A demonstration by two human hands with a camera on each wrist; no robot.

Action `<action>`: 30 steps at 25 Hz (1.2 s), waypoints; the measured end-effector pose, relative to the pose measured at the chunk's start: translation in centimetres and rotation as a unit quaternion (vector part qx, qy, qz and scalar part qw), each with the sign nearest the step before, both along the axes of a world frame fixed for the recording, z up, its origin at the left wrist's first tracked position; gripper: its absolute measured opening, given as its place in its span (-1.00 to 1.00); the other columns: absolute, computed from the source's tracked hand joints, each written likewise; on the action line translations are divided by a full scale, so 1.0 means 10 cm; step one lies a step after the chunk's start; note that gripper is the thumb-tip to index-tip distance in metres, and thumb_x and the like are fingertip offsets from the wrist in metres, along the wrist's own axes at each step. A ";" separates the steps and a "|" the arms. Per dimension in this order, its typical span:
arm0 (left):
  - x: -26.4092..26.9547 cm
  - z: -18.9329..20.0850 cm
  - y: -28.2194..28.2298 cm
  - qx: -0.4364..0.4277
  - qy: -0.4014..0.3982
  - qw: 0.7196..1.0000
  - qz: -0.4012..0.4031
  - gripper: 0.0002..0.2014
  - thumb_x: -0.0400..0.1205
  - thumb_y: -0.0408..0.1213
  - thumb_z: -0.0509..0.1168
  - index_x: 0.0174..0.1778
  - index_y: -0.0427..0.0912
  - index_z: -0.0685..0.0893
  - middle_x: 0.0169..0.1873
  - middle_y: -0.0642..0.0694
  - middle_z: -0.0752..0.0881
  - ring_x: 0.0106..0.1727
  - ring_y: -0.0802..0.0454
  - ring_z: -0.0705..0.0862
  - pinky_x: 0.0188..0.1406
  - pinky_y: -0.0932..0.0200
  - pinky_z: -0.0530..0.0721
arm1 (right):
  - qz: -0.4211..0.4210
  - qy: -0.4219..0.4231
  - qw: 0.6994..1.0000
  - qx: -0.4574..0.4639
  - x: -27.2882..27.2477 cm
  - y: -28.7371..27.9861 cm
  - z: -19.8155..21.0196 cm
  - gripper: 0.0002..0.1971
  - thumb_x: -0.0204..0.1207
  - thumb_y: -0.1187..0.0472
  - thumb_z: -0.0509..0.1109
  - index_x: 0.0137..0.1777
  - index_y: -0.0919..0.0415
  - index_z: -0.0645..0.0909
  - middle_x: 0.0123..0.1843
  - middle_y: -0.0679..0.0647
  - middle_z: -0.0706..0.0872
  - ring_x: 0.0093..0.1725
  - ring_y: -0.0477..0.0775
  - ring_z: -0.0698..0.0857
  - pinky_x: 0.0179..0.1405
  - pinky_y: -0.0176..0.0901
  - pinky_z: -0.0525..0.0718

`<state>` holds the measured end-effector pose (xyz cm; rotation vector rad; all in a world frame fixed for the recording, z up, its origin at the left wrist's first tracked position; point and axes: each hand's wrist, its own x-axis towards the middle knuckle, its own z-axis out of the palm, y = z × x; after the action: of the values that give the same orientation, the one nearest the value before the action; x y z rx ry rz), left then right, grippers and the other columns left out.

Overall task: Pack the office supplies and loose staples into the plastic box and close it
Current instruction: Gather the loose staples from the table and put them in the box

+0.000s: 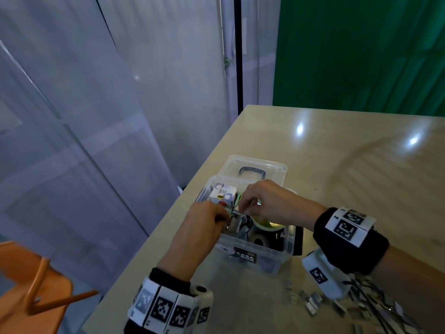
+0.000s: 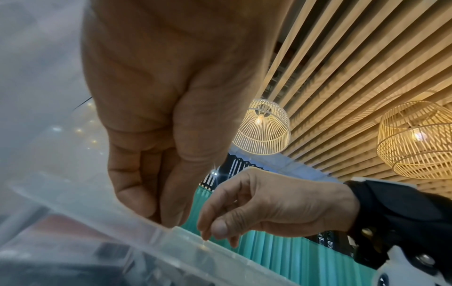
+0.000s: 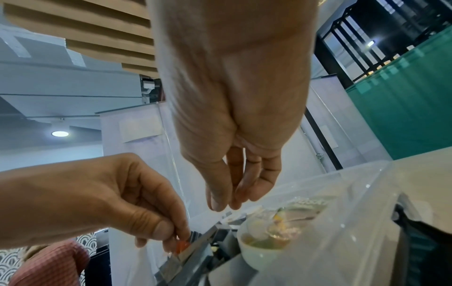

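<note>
The clear plastic box stands open near the table's left edge, its lid lying flat behind it. Inside are a small white carton, a tape roll and grey strips of staples. My left hand hovers over the box's near-left part and pinches a staple strip between thumb and fingers. My right hand hangs above the box's middle, fingertips bunched and pointing down; nothing shows between them. More loose staples lie scattered on the table at the lower right.
An orange chair stands left of the table, below its edge. A black object lies against the box's right side. A green curtain hangs behind the beige table.
</note>
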<state>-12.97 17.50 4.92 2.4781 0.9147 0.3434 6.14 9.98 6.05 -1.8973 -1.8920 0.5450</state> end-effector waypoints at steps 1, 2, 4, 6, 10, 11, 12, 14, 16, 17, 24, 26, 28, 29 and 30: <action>0.01 0.01 0.02 -0.004 -0.014 1.000 0.004 -0.79 0.62 -0.40 0.35 -0.07 -0.06 0.88 -0.12 -0.07 0.84 -0.07 0.02 0.76 -0.06 0.28 0.65 | -0.004 0.004 1.000 0.001 0.02 -0.02 0.02 -0.85 0.54 0.33 0.52 0.00 0.10 0.85 -0.13 -0.14 0.77 -0.15 -0.23 0.68 -0.13 -0.48 0.58; 0.03 0.03 0.02 -0.002 -0.032 0.999 0.006 -0.79 0.61 -0.39 0.35 -0.10 -0.05 0.87 -0.17 -0.06 0.84 -0.11 0.01 0.76 -0.05 0.14 0.71 | -0.008 0.007 1.000 0.003 0.04 -0.05 0.04 -0.86 0.55 0.32 0.51 0.00 0.10 0.85 -0.10 -0.12 0.79 -0.13 -0.22 0.70 -0.13 -0.47 0.60; 0.08 0.08 0.00 0.009 -0.051 0.999 -0.003 -0.82 0.62 -0.34 0.36 -0.11 -0.04 0.87 -0.22 -0.04 0.83 -0.15 0.05 0.74 -0.09 0.06 0.73 | -0.013 0.014 1.000 0.004 0.08 -0.10 0.07 -0.86 0.56 0.30 0.51 0.03 0.10 0.85 -0.07 -0.10 0.82 -0.11 -0.21 0.73 -0.14 -0.51 0.61; 0.18 0.14 -0.04 0.024 -0.063 0.998 -0.020 -0.85 0.64 -0.27 0.38 -0.07 -0.04 0.88 -0.22 -0.01 0.83 -0.21 0.13 0.74 -0.08 0.14 0.73 | -0.019 0.028 0.999 0.003 0.13 -0.16 0.09 -0.85 0.56 0.30 0.52 0.04 0.08 0.84 -0.08 -0.09 0.83 -0.12 -0.23 0.75 -0.17 -0.55 0.60; 0.43 0.18 -0.16 0.011 -0.079 0.996 -0.045 -0.88 0.61 -0.26 0.42 -0.03 -0.10 0.88 -0.19 0.02 0.84 -0.22 0.21 0.74 -0.05 0.26 0.72 | -0.044 0.049 0.998 0.001 0.26 -0.37 0.12 -0.86 0.51 0.29 0.56 0.03 0.08 0.85 -0.16 -0.12 0.84 -0.17 -0.27 0.77 -0.16 -0.48 0.65; 0.50 0.18 -0.22 0.002 -0.077 0.996 -0.052 -0.88 0.61 -0.25 0.42 -0.02 -0.10 0.87 -0.18 0.03 0.85 -0.21 0.22 0.75 -0.05 0.27 0.72 | -0.051 0.053 0.997 0.000 0.31 -0.46 0.12 -0.86 0.50 0.28 0.58 0.03 0.08 0.85 -0.18 -0.13 0.84 -0.18 -0.29 0.76 -0.18 -0.50 0.63; 0.58 0.18 -0.29 -0.004 -0.077 0.995 -0.063 -0.88 0.61 -0.25 0.43 -0.03 -0.09 0.87 -0.18 0.03 0.85 -0.21 0.22 0.76 -0.05 0.26 0.72 | -0.055 0.055 0.997 -0.001 0.36 -0.56 0.13 -0.86 0.50 0.26 0.58 0.03 0.08 0.85 -0.18 -0.16 0.83 -0.19 -0.31 0.76 -0.19 -0.51 0.61; 0.78 0.19 -0.46 -0.005 -0.078 0.993 -0.093 -0.89 0.60 -0.26 0.42 -0.07 -0.10 0.87 -0.20 0.03 0.85 -0.22 0.22 0.76 -0.06 0.25 0.71 | -0.071 0.056 0.996 -0.007 0.49 -0.82 0.14 -0.87 0.49 0.23 0.59 0.02 0.07 0.85 -0.18 -0.18 0.83 -0.18 -0.32 0.76 -0.15 -0.46 0.64; 0.96 0.17 -0.64 0.006 -0.073 0.990 -0.124 -0.90 0.60 -0.27 0.43 -0.08 -0.10 0.87 -0.21 0.03 0.85 -0.23 0.19 0.77 -0.07 0.29 0.68 | -0.100 0.059 0.993 -0.022 0.64 -1.10 0.12 -0.88 0.50 0.21 0.59 0.02 0.06 0.84 -0.15 -0.14 0.85 -0.15 -0.26 0.79 -0.09 -0.31 0.73; 1.06 0.15 -0.76 0.007 -0.071 0.988 -0.141 -0.90 0.61 -0.27 0.43 -0.08 -0.10 0.87 -0.22 0.02 0.85 -0.23 0.19 0.76 -0.07 0.30 0.67 | -0.118 0.058 0.991 -0.031 0.73 -1.25 0.09 -0.88 0.51 0.19 0.60 0.03 0.06 0.84 -0.14 -0.13 0.85 -0.15 -0.23 0.79 -0.08 -0.25 0.76; 1.59 -0.30 -1.36 -0.020 -0.010 0.973 -0.228 -0.89 0.60 -0.23 0.44 -0.02 -0.09 0.86 -0.20 -0.04 0.83 -0.22 0.13 0.73 -0.15 0.30 0.63 | -0.212 0.040 0.968 -0.130 1.10 -2.08 -0.29 -0.86 0.53 0.14 0.58 0.07 0.06 0.82 -0.14 -0.09 0.85 -0.18 -0.22 0.79 -0.04 -0.16 0.79; 1.66 -0.52 -1.39 -0.032 0.024 0.975 -0.219 -0.89 0.59 -0.21 0.44 -0.04 -0.06 0.86 -0.19 -0.06 0.81 -0.20 0.06 0.74 -0.09 0.15 0.73 | -0.226 0.052 0.961 -0.151 1.14 -2.22 -0.42 -0.85 0.54 0.14 0.58 0.08 0.05 0.81 -0.11 -0.10 0.85 -0.15 -0.23 0.79 -0.01 -0.18 0.79; 1.71 -0.70 -1.42 -0.037 0.058 0.977 -0.204 -0.89 0.58 -0.20 0.43 -0.06 -0.02 0.85 -0.14 -0.08 0.79 -0.14 0.00 0.76 0.00 0.00 0.77 | -0.231 0.057 0.957 -0.168 1.17 -2.32 -0.54 -0.85 0.53 0.14 0.57 0.08 0.04 0.81 -0.10 -0.13 0.84 -0.15 -0.28 0.78 -0.04 -0.26 0.76; 1.72 -0.77 -1.42 -0.040 0.067 0.977 -0.200 -0.89 0.58 -0.20 0.42 -0.05 0.00 0.85 -0.11 -0.09 0.79 -0.11 -0.03 0.76 0.02 -0.03 0.77 | -0.231 0.053 0.956 -0.172 1.19 -2.36 -0.59 -0.86 0.54 0.15 0.56 0.07 0.04 0.81 -0.09 -0.14 0.84 -0.15 -0.30 0.77 -0.08 -0.30 0.72; 1.74 -0.81 -1.43 -0.042 0.074 0.976 -0.199 -0.88 0.58 -0.20 0.42 -0.02 0.01 0.85 -0.08 -0.09 0.78 -0.07 -0.05 0.76 0.05 -0.05 0.77 | -0.230 0.051 0.956 -0.177 1.20 -2.39 -0.63 -0.88 0.54 0.17 0.55 0.06 0.04 0.81 -0.09 -0.14 0.84 -0.15 -0.31 0.76 -0.10 -0.33 0.70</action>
<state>4.39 3.15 -3.21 2.5562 0.4548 -0.0158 18.14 -13.92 -0.24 -2.3836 -1.2817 0.8455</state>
